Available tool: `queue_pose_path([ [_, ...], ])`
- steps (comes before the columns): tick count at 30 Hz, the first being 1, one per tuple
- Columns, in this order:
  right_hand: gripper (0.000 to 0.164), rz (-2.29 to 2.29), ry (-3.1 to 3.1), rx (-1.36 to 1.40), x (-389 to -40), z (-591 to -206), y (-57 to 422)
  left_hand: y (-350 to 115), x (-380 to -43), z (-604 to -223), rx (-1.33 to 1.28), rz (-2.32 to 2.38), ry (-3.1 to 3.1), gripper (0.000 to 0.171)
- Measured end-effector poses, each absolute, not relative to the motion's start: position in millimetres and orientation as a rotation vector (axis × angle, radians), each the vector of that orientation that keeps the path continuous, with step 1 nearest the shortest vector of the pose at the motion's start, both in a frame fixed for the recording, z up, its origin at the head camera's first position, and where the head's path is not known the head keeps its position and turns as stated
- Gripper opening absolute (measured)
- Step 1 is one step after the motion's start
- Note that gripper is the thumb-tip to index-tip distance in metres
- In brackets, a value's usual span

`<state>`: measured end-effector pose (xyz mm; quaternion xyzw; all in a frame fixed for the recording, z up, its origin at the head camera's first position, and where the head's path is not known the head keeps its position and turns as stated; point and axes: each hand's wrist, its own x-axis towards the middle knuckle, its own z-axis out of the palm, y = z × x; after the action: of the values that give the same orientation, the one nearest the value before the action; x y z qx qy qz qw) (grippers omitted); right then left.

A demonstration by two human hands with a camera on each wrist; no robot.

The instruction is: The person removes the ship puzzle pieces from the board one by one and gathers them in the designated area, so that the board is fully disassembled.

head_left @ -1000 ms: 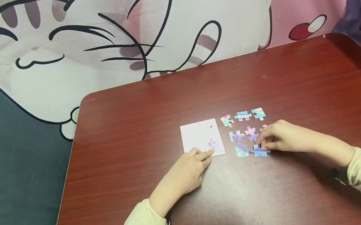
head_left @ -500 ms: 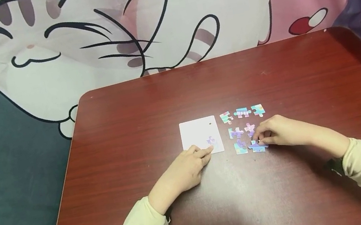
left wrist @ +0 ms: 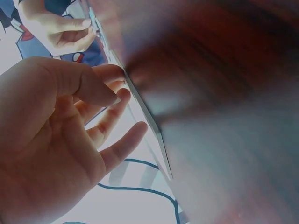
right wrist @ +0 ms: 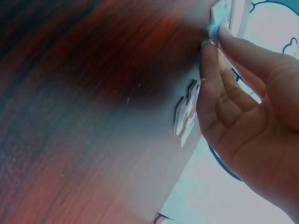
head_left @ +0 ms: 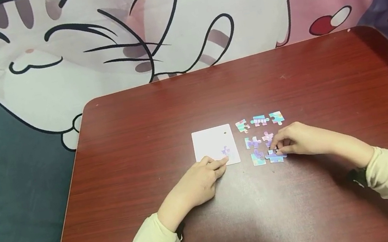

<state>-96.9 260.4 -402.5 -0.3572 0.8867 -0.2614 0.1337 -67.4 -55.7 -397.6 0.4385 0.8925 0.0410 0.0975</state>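
My left hand [head_left: 193, 184] rests on the near edge of a white square board [head_left: 207, 142], its fingers loosely extended; the left wrist view shows the fingertips [left wrist: 140, 130] against the board's edge. A small purple jigsaw piece [head_left: 225, 151] lies on the board. My right hand [head_left: 299, 140] pinches a blue jigsaw piece [head_left: 276, 158] between thumb and fingers, low over the table; the right wrist view shows the pinched piece [right wrist: 214, 31] partly hidden by the fingertips. Just left of it sits a corner jigsaw piece [head_left: 258, 159], and above it a pink-purple jigsaw piece [head_left: 268, 137].
Other jigsaw pieces lie in rows to the board's right, among them a top-left piece [head_left: 242, 126], a top-middle piece [head_left: 260, 120] and a top-right piece [head_left: 277, 117]. A cat-printed cloth [head_left: 87, 36] hangs behind the brown table [head_left: 147, 120].
My right hand has shifted slightly left with the blue piece, which now sits straighter and nearer the corner piece. The left hand stays on the board. The head view has tilted a little.
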Motion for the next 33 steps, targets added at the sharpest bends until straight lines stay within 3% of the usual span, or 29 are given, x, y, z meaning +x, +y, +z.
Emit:
queue_pose_path([
  [12, 0.012, -0.748, 2.586, -0.946, -99.6, -391.9, 261.4, -60.0, -68.9, -396.4, 1.293, 0.202, 2.617, 0.045],
  [33, 0.021, -0.869, 2.536, -0.967, -104.0, -390.4, 249.4, -59.7, -69.5, -397.2, 1.295, 0.228, 2.598, 0.048],
])
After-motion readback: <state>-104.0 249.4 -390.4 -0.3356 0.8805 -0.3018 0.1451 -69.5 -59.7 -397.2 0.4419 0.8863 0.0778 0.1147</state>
